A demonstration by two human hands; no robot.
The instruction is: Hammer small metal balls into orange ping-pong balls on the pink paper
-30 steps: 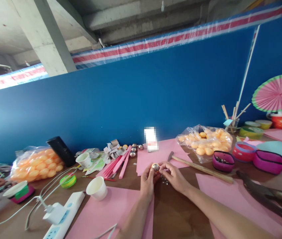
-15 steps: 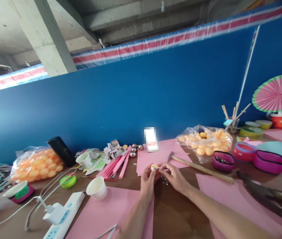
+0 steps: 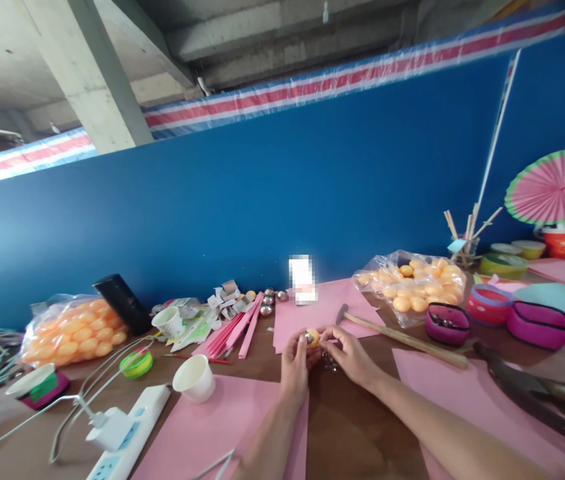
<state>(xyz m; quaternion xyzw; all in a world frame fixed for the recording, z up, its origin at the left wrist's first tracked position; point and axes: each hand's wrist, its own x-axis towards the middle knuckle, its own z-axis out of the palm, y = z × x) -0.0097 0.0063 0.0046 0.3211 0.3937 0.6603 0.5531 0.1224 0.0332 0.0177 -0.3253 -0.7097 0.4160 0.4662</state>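
My left hand (image 3: 294, 361) is closed around a small orange ball (image 3: 314, 337), with a shiny silver patch showing on its side near the thumb. Thumb and forefinger of my right hand (image 3: 346, 351) are pinched together close to the ball's right side; whatever is between those fingertips is too small to make out. Beneath the hands lies a small heap of shiny metal bits (image 3: 331, 363), partly hidden by the fingers. Just beyond my right hand, a hammer (image 3: 402, 339) with a wooden handle rests across the pink paper (image 3: 322, 313) and the brown tabletop.
A bag of orange balls (image 3: 415, 283) sits at back right; another bag (image 3: 77, 330) is at left. A white paper cup (image 3: 194, 379) and a power strip (image 3: 135, 427) stand on the left. Several silvery balls (image 3: 267, 310) lie behind. Dark-handled shears (image 3: 537, 393) lie at right.
The orange ball has turned in my left hand, so more orange faces up and the silver patch sits further left. My right hand has barely moved.
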